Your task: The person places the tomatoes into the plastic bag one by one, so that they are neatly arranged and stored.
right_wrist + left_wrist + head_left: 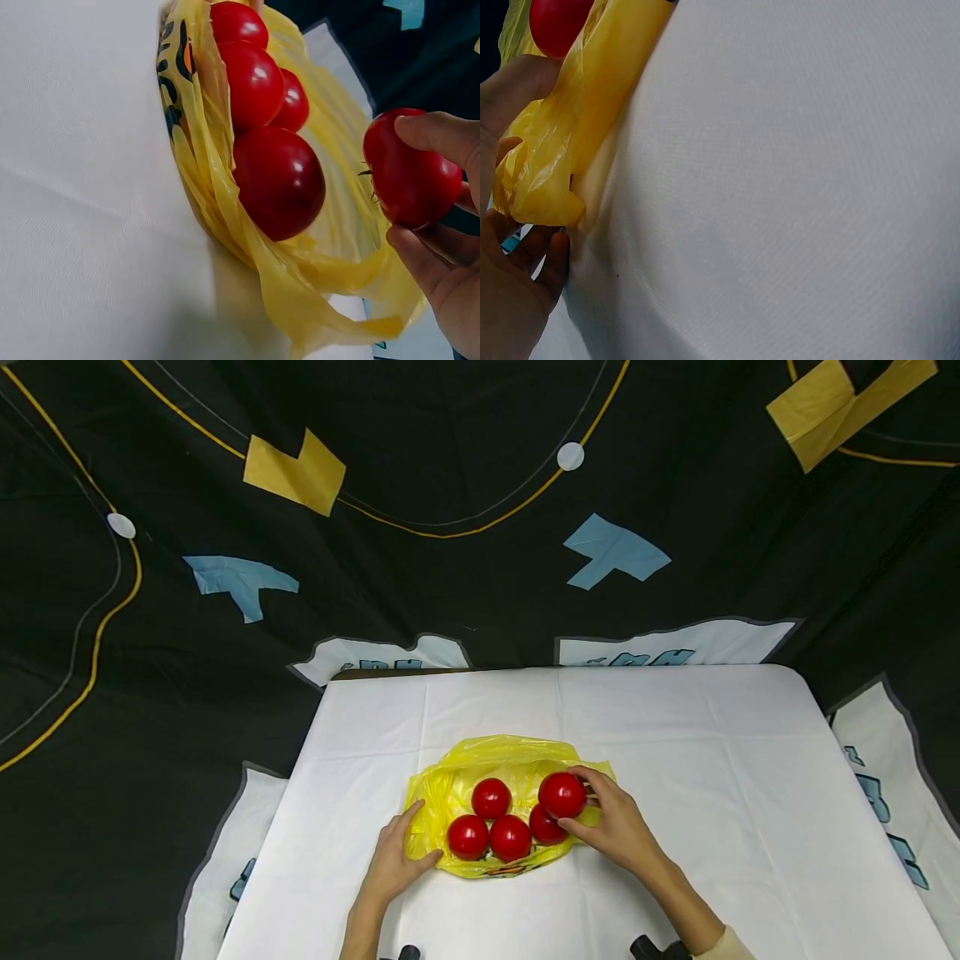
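My right hand (pixel 611 817) holds a red tomato (pixel 562 795) between thumb and fingers, over the right side of a yellow plastic bag (pixel 525 750). Its green stalk leaves show in the right wrist view, where the held tomato (pixel 412 169) is apart from the others. Several more tomatoes (pixel 511 837) lie together in the bag's open mouth, the nearest large tomato (pixel 279 184) close to its rim. At the bag's left end, my left hand (pixel 396 857) rests with thumb and fingers spread, touching the plastic. The left wrist view shows yellow plastic (pixel 547 165) between thumb and fingers.
A white cloth (pixel 675 735) covers the table under the bag. Behind it hangs a dark curtain (pixel 450 585) with yellow and blue shapes. Black objects (pixel 656 948) show at the bottom edge, near the right forearm.
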Demonstrator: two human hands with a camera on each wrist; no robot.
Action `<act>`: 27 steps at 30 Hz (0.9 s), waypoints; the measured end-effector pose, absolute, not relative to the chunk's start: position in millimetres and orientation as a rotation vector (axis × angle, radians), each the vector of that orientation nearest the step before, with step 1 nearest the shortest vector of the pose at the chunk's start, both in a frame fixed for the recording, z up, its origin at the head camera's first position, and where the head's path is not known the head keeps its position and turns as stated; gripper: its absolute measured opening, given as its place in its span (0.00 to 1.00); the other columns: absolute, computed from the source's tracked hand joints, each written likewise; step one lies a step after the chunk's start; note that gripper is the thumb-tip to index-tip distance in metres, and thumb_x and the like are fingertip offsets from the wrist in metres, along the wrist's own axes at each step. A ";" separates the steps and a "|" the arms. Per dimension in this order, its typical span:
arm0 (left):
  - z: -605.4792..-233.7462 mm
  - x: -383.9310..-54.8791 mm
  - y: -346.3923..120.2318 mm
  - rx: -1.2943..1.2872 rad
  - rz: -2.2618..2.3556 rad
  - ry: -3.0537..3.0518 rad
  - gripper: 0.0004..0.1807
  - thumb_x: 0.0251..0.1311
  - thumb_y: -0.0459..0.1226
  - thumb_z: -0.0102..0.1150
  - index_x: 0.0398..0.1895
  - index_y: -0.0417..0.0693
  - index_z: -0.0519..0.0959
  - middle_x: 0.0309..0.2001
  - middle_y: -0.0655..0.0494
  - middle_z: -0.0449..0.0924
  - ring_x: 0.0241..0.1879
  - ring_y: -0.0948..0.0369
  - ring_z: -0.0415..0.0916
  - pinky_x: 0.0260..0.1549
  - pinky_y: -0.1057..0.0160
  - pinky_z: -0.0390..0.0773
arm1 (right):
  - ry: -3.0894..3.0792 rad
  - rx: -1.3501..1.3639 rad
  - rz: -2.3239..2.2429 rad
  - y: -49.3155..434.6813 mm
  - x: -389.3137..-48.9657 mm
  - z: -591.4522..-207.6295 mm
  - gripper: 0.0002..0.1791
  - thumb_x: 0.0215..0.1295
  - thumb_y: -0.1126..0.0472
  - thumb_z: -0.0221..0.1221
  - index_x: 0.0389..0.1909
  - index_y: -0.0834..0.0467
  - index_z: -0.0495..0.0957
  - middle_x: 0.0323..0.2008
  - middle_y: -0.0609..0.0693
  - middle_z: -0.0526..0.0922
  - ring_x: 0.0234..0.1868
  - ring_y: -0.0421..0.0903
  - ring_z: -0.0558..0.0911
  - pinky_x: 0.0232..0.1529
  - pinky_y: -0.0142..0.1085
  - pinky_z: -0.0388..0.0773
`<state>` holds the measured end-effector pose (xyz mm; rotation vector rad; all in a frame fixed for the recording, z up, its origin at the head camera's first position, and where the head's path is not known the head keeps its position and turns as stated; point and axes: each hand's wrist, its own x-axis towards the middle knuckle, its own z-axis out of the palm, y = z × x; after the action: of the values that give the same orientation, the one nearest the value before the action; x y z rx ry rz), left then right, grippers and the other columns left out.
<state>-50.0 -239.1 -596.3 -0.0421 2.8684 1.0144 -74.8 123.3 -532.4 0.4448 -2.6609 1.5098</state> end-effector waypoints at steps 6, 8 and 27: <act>-596.8 -50.8 -239.4 -0.051 1.019 2.867 0.49 0.40 0.50 0.74 0.69 0.60 0.62 0.55 0.53 0.73 0.57 0.52 0.65 0.56 0.44 0.67 | -2.695 0.470 1.480 111.6 -83.8 -537.4 0.39 0.45 0.60 0.74 0.61 0.55 0.68 0.53 0.49 0.75 0.49 0.45 0.79 0.45 0.35 0.80; -596.6 -50.7 -239.3 -0.056 1.017 2.864 0.49 0.41 0.51 0.74 0.69 0.61 0.62 0.54 0.54 0.73 0.57 0.52 0.64 0.56 0.44 0.67 | -2.717 0.466 1.460 107.3 -86.1 -538.2 0.39 0.46 0.60 0.74 0.61 0.56 0.68 0.53 0.50 0.75 0.48 0.46 0.79 0.45 0.39 0.80; -598.2 -51.3 -238.3 -0.045 1.020 2.885 0.48 0.40 0.49 0.75 0.68 0.59 0.64 0.55 0.53 0.73 0.56 0.51 0.65 0.56 0.42 0.67 | -2.816 0.488 1.283 82.5 -97.3 -547.7 0.39 0.46 0.57 0.73 0.61 0.57 0.69 0.56 0.54 0.75 0.53 0.51 0.77 0.48 0.46 0.78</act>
<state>-51.3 -238.3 -598.2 -0.0447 2.8846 1.0205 -97.3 82.5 -547.7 0.4879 -2.8158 1.2827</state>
